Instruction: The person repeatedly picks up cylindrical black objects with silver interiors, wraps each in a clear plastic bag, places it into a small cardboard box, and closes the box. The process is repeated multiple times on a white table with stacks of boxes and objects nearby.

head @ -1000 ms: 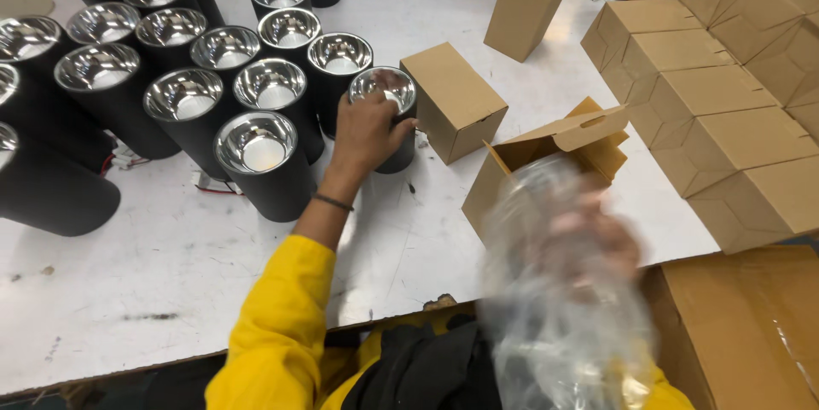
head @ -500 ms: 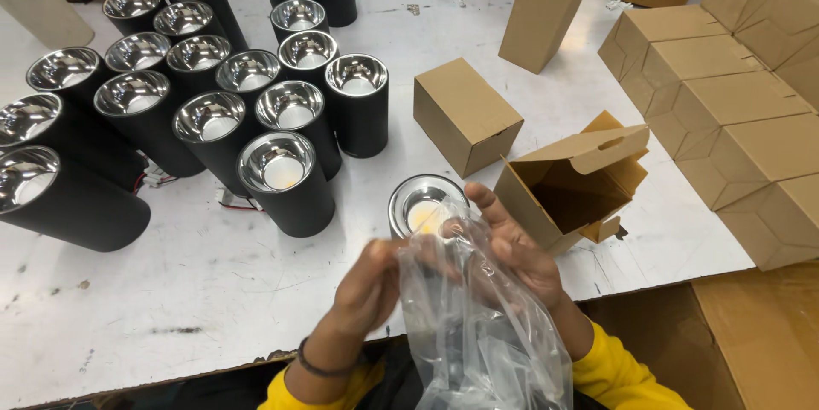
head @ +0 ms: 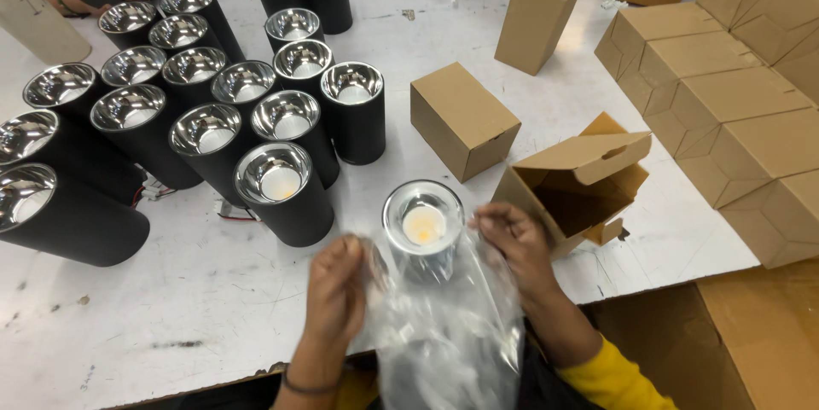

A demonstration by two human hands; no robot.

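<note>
We are holding a black cylinder lamp (head: 422,235) upright at the near edge of the white tabletop (head: 171,308), its shiny reflector mouth and pale yellow centre facing up at us, and compared with half a second ago the clear plastic bag (head: 448,333) is now sitting higher around its body, so that only the chrome rim and a short stretch of black wall are showing above the film. A second ago the left hand was out at the group of lamps and the bag was a blur by the box; now both hands are at the bag. Our left hand (head: 334,290) is pinching the bag's edge on the left of the lamp, fingers closed on the film, and our right hand (head: 516,244) is gripping the bag's edge on the right, fingers curled around it. Just beside the right hand, an open cardboard box (head: 580,184) is lying on its side with its flap raised. Behind it a closed small box (head: 461,120) is resting, and farther back a tall box (head: 539,13) is standing upright. To the left, a cluster of matching black lamps (head: 281,192) is standing mouth-up. Stacked closed cartons (head: 734,111) are filling the right side.
</note>
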